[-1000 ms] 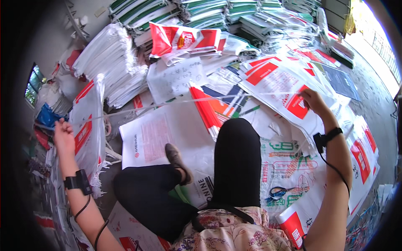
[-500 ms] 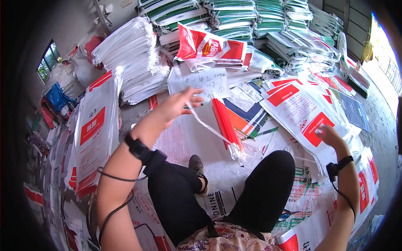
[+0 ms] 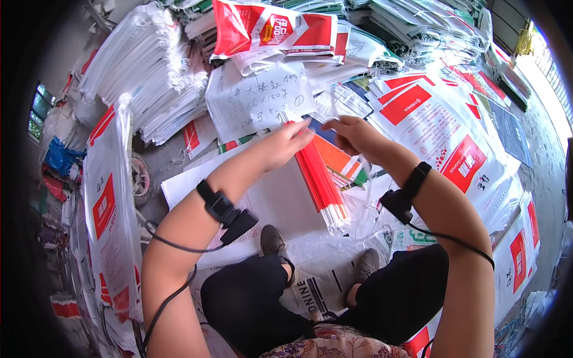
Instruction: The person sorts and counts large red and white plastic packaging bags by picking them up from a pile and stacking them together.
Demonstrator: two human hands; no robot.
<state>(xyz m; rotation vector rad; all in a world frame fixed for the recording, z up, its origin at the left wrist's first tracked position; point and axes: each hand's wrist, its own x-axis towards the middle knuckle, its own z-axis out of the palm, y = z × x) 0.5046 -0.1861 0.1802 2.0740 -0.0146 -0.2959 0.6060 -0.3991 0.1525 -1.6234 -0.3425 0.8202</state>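
Note:
A narrow bundle of folded red woven bags point(image 3: 319, 185), white and frayed at its near end, lies slantwise on white sheeting point(image 3: 280, 203) ahead of my feet. My left hand point(image 3: 289, 143) is over the bundle's far end, fingertips drawn together; what they hold is hidden. Just right of the bundle is my right hand point(image 3: 358, 134), its fingers curled round a thin white strip point(image 3: 368, 173). Motion blurs part of that strip. Next to both hands, beyond the bundle, lies a white sheet with handwriting point(image 3: 253, 95).
Red-and-white printed bags point(image 3: 441, 137) fan out on the right. Beyond the sheet lies a folded red-and-white bag point(image 3: 274, 30). Tall white bag stacks point(image 3: 134, 59) stand at far left, and a printed stack point(image 3: 107, 203) is nearer on the left. Cables run along both forearms.
My right hand has come from the far right to the bundle's far end, close to my left hand. My left hand has shifted slightly right and down. The view has tilted lower.

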